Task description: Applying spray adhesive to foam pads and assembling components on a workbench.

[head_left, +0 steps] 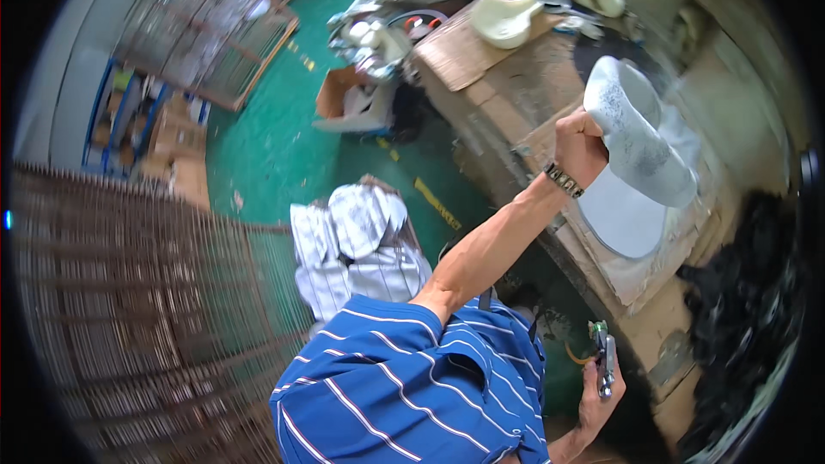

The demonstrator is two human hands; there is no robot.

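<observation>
My left hand point(581, 148), with a watch on its wrist, grips the near edge of a curved white moulded shell point(627, 125) speckled with grey. The shell is tilted above the workbench. Under it lies a flat, pale, round-ended panel point(626, 222) on a cardboard-covered surface. Lower right, beside the bench edge, my right hand point(595, 399) is closed around a small silver spray gun point(607, 365) with a green fitting. A thin yellowish hose point(577, 356) shows next to the gun. Some fingers of the right hand are hidden behind it.
Cream scoop-shaped pieces point(505, 22) rest at the bench's far end. Black crumpled material point(743, 292) lies at the right. Wrapped white bundles point(357, 236) stand left of my arm, near a wire rack point(137, 318). An open carton point(357, 103) sits on the green floor point(258, 155).
</observation>
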